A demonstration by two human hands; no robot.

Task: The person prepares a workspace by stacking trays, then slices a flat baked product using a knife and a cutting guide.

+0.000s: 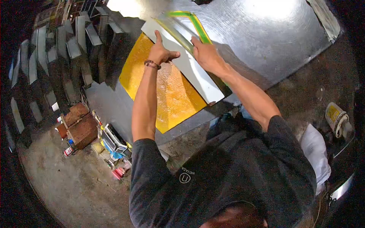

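The head view shows the white strip (192, 74) on the metal table (247, 34), its near end just ahead of your torso (235, 167). From there its long axis slants away from you and to your left, along the right side of the yellow sheet (178, 98). Your left hand (162, 53) is spread wide at the strip's left edge, thumb out across it. Your right hand (207, 57) is closed around the near part of the green-and-yellow tool (203, 33), which runs nearly parallel to the strip, far end away and left, partly blurred. Around you, a white sack (316, 152) sits near your right arm, with a bucket (336, 116) beyond; a brown box (80, 123) stands at left, metal lengths (61, 53) farther off.
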